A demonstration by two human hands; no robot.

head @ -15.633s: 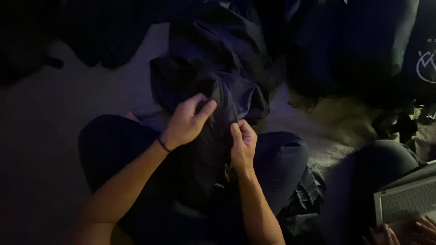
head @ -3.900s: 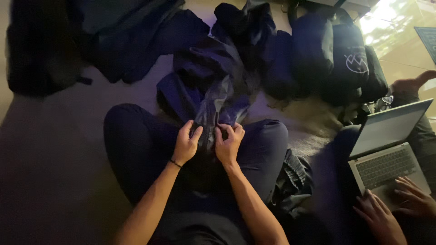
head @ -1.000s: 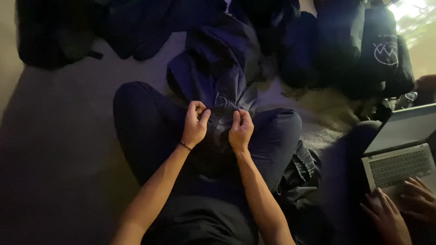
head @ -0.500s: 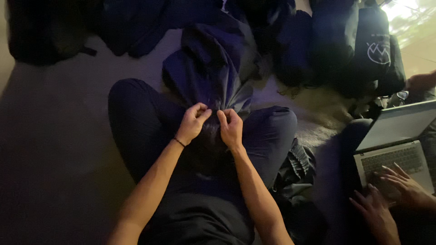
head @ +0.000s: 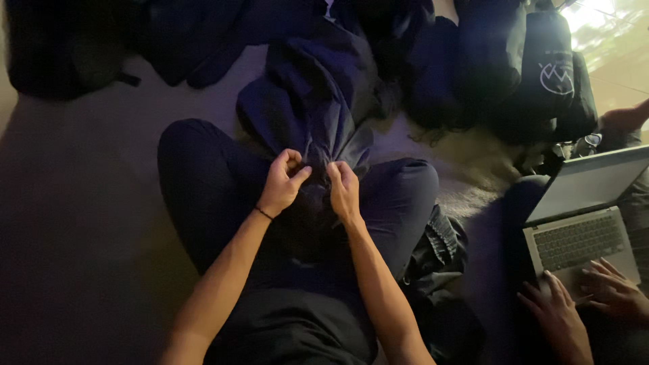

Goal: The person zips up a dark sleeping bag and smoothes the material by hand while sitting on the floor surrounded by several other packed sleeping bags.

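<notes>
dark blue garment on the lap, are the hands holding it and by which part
Yes: both hands pinch the dark blue garment at its bunched near end, left hand and right hand side by side over the lap.

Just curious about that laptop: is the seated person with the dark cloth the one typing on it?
No: both hands pinch the dark cloth; another person's hands are at the laptop.

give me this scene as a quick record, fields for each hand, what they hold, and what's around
left hand: left hand pinches a fold of the dark blue garment, fingers curled
right hand: right hand in a closed grip on the same garment, close beside the left
garment: bunched, lying across the lap and out onto the floor
wrist: thin dark band on the left wrist
nearby: dark bags beyond the garment; another person's hands at an open laptop to the right
light: dim
</notes>
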